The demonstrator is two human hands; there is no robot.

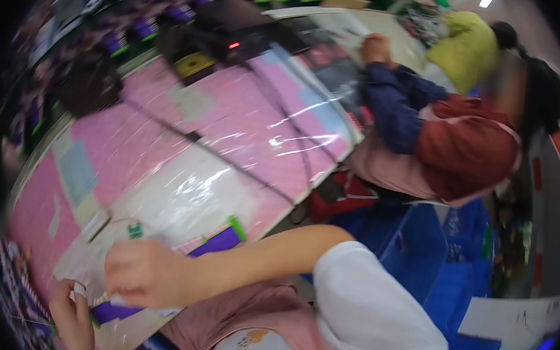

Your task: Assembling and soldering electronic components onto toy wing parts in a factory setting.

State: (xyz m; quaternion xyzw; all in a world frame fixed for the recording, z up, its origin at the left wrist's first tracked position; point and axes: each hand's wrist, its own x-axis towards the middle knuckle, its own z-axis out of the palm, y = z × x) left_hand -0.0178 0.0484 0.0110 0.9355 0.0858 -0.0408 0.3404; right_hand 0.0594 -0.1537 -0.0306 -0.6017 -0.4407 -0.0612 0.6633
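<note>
My left hand (74, 317) is at the lower left, over the near edge of the table, its fingers closed on a small white piece (79, 288) too blurred to name. My right hand (150, 275) reaches across to its right, over the tabletop; motion smears its fingers, so what they hold, if anything, does not show. Under and beside my right forearm lies a purple package with green edges (219, 241). Another purple piece (113, 310) shows between my hands. Next to them lies a pale sheet or clear bag (82, 261), with a small green mark (135, 231) above my right hand.
A pink-and-white table (147, 105) under clear film spreads ahead, crossed by a dark cable (229, 158). A black device with a red light (234, 44) stands at the back. A co-worker in a red vest (469, 147) sits at the right, behind blue bins (413, 241).
</note>
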